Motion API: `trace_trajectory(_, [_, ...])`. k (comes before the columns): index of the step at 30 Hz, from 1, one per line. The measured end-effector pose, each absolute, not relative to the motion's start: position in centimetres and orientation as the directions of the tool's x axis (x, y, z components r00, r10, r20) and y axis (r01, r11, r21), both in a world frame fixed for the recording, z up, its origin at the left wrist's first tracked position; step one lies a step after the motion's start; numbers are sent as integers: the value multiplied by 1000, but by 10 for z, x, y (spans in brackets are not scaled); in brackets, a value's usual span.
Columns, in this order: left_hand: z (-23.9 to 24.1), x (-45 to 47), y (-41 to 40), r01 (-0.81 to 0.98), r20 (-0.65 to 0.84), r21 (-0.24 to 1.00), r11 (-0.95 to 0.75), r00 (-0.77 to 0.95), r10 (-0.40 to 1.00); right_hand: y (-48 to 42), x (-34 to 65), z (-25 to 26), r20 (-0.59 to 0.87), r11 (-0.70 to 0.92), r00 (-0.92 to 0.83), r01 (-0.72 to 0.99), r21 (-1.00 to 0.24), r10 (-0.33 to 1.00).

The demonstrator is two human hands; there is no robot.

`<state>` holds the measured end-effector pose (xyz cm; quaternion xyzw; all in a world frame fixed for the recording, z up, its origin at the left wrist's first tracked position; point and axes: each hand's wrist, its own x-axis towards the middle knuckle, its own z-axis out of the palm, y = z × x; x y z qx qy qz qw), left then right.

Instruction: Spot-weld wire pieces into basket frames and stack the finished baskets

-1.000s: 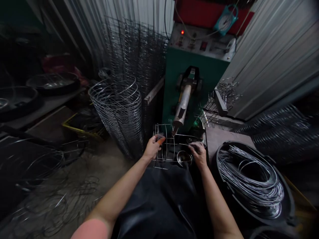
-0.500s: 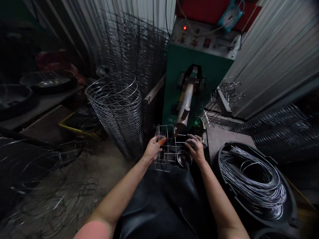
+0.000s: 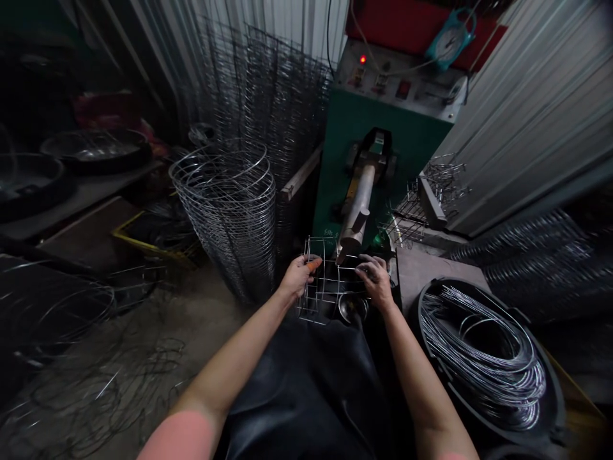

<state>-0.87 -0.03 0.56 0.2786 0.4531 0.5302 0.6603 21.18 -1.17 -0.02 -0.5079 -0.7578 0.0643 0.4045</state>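
Observation:
A small wire rack (image 3: 330, 294) made of crossed metal rods is held in front of me, under the tip of the machine's metal electrode arm (image 3: 358, 207). My left hand (image 3: 299, 276) is closed on the rack's left side, with an orange covering on one finger. On the right, the fingers of my right hand (image 3: 376, 278) pinch the end of a rod at the rack's upper right. The rack's upper edge meets or nearly meets the electrode tip; contact is hard to make out. Just below my right hand sits a small round metal bowl (image 3: 353, 308).
The green machine (image 3: 407, 134) stands ahead with a red light lit. To the left rises a tall stack of wire rings (image 3: 230, 217). A black tub (image 3: 555, 409) of wire hoops (image 3: 522, 377) is at my right. Loose wire (image 3: 110, 390) litters the floor at left.
The view has shifted slightly, so the machine appears a little lower and further right. Both hands keep their hold on the wire rack, which has tilted slightly beneath the electrode.

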Motion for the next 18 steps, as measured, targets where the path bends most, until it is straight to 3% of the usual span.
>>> trace_trajectory(18, [9,-9,18,-400,-349,850,342,59,935,-4,212,0,526,430,-114,731,-530,843])
